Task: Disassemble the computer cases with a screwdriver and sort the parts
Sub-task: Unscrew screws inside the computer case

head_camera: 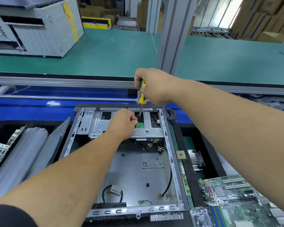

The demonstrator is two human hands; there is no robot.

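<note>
An open computer case [138, 171] lies flat in front of me, its motherboard bay bare apart from loose cables. At its far end sits a silver drive cage [97, 126] with a green circuit board [140, 125] showing through an opening. My right hand [154, 86] grips a yellow-green screwdriver [142, 94] upright, its tip down in the cage opening. My left hand [123, 122] rests on the cage with fingers curled beside the screwdriver tip; whether it pinches anything is hidden.
A removed motherboard [236, 199] lies at the right, with a heatsink [195, 161] and memory stick [184, 177] beside the case. Grey panels [23, 154] and another board [0, 151] lean at the left. A second case [39, 28] stands on the green bench [105, 54] beyond.
</note>
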